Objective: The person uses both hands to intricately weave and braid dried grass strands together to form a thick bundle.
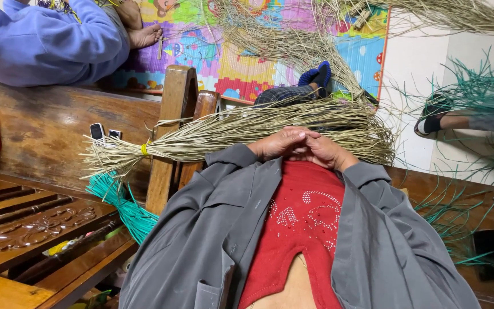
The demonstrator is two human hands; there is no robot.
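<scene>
My left hand (273, 146) and my right hand (328, 152) meet fingertip to fingertip just above my red top, sleeves of a grey jacket on both arms. Their fingers are closed on thin strands of a long straw-coloured grass bundle (230, 129) that lies across in front of me. A yellow band (144, 149) ties the bundle near its left end, where the tips fan out. The right end spreads into a loose brush behind my right hand. What exactly sits between the fingers is hidden.
A teal strand bundle (122, 207) hangs below the straw's left end. Wooden chair posts (178, 109), a carved wooden bench (35, 226), two small phones (97, 131), a black phone (487, 254). Another person's lavender sleeve (47, 40), other people's feet (317, 75) (437, 117), green strands (481, 91), a colourful mat (247, 51).
</scene>
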